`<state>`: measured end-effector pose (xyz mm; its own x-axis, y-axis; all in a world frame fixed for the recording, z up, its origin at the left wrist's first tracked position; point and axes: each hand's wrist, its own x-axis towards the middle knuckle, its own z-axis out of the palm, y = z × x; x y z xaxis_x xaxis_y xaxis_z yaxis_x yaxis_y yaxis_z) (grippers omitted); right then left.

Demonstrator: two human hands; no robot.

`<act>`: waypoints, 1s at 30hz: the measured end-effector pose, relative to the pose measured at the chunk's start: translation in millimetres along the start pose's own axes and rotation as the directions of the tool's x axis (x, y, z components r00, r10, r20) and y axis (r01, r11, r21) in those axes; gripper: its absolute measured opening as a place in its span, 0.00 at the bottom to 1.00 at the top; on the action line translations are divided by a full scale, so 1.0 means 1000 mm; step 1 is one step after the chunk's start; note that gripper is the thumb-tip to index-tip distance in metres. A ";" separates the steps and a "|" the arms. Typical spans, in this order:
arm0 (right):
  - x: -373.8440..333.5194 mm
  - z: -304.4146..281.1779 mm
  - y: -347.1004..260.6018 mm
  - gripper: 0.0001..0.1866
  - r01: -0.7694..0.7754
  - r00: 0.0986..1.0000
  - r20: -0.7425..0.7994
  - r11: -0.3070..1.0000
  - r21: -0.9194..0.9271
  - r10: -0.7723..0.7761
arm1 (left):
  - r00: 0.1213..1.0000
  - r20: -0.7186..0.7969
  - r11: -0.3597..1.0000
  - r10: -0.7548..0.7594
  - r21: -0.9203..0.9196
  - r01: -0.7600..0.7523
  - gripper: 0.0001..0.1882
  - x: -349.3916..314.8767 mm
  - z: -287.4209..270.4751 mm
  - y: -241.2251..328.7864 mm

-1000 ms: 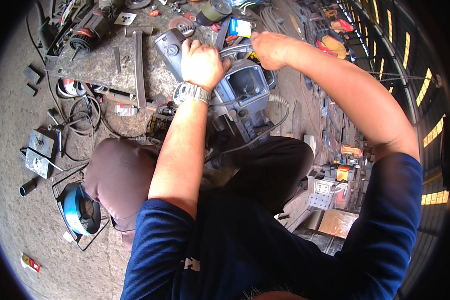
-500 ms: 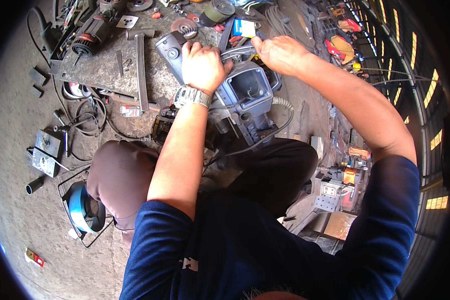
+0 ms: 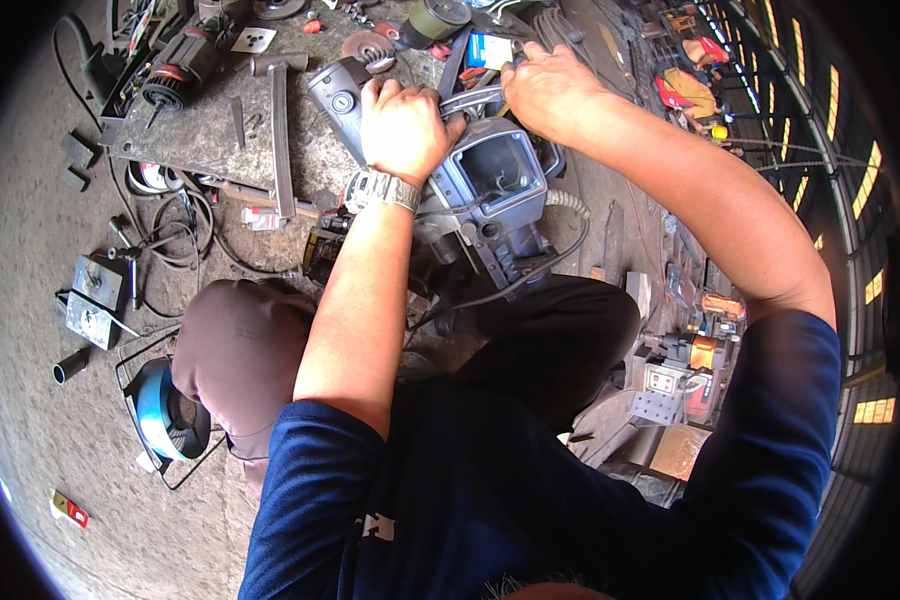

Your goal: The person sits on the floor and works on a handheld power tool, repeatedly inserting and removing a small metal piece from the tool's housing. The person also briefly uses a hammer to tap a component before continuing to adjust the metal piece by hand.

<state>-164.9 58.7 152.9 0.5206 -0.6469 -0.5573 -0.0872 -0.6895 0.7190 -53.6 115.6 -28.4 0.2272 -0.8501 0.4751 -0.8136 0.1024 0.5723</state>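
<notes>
A grey power-tool housing [image 3: 452,200] stands in front of me, with an open rectangular box [image 3: 497,168] on its near side showing loose wires inside. My left hand [image 3: 406,128], with a metal watch on the wrist, is closed over the top of the housing, beside its round-capped motor end [image 3: 340,104]. At the far right of the housing, my right hand [image 3: 550,88] is closed, by a grey curved handle [image 3: 473,97]. Its fingers hide what they hold, if anything. A ribbed cable sleeve [image 3: 567,203] loops from the right side of the box.
A steel plate [image 3: 195,140] with an angle grinder [image 3: 180,68] and a metal bar [image 3: 281,140] lies at the far left. A blue wire spool [image 3: 156,410] sits left of my knee. Coiled cable [image 3: 206,225], a green-grey can [image 3: 438,20] and red-orange machines [image 3: 705,352] are around.
My right hand has turned and shifted slightly farther away and left. My left hand stays on the housing, which has barely moved.
</notes>
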 end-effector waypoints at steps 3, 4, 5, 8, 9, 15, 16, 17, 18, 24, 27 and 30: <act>0.001 -0.009 -0.009 0.20 -0.044 0.997 0.067 0.999 -0.017 0.045 | 1.000 0.000 1.000 -0.003 -0.002 0.003 0.22 -0.001 -0.001 0.001; -0.002 -0.015 -0.012 0.21 -0.036 0.996 0.078 0.998 -0.059 0.040 | 1.000 -0.009 1.000 -0.004 0.001 0.004 0.22 -0.001 0.000 0.001; -0.002 -0.020 -0.015 0.22 -0.027 0.995 0.089 0.995 -0.100 0.036 | 1.000 -0.017 1.000 -0.005 0.003 0.005 0.22 -0.001 0.001 0.000; 0.001 -0.010 -0.030 0.20 -0.100 0.991 0.077 0.984 -0.144 0.112 | 1.000 -0.015 1.000 -0.006 -0.007 0.006 0.21 0.000 0.002 0.000; -0.002 -0.007 -0.027 0.23 -0.065 0.994 0.081 0.994 -0.083 0.072 | 1.000 -0.009 1.000 -0.007 -0.013 0.007 0.21 0.000 0.002 -0.001; -0.003 0.029 -0.009 0.25 0.022 0.983 -0.180 0.998 -0.061 -0.033 | 1.000 0.001 1.000 -0.006 -0.025 0.006 0.21 0.004 0.000 0.003; 0.000 0.030 -0.007 0.25 0.033 0.982 -0.184 0.999 -0.028 -0.038 | 1.000 0.000 1.000 -0.006 -0.025 0.006 0.21 0.003 0.000 0.002; 0.003 0.031 -0.005 0.25 0.044 0.981 -0.188 0.999 0.003 -0.042 | 1.000 -0.011 1.000 0.003 -0.013 -0.003 0.21 0.004 0.000 0.001; 0.006 0.033 -0.003 0.26 0.054 0.980 -0.191 0.998 0.035 -0.047 | 1.000 -0.011 1.000 0.002 -0.007 -0.002 0.21 0.004 0.000 0.001; 0.013 0.038 -0.006 0.24 0.065 0.972 -0.231 0.990 0.123 -0.036 | 1.000 -0.028 1.000 0.011 0.027 -0.010 0.26 -0.001 -0.001 -0.002; 0.004 0.033 -0.004 0.24 0.076 0.975 -0.219 0.990 0.115 -0.049 | 0.989 -0.128 0.998 0.070 0.007 -0.070 0.31 0.001 0.001 0.003; 0.020 0.039 -0.009 0.18 -0.008 0.996 -0.083 0.929 0.370 0.042 | 0.974 -0.180 0.990 0.138 0.013 -0.138 0.27 0.001 0.007 0.002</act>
<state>-187.1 39.4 118.5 0.5849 -0.6460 -0.4905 -0.3997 -0.7558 0.5187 -58.7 110.9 -31.5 0.2055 -0.7205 0.6623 -0.8442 0.2119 0.4924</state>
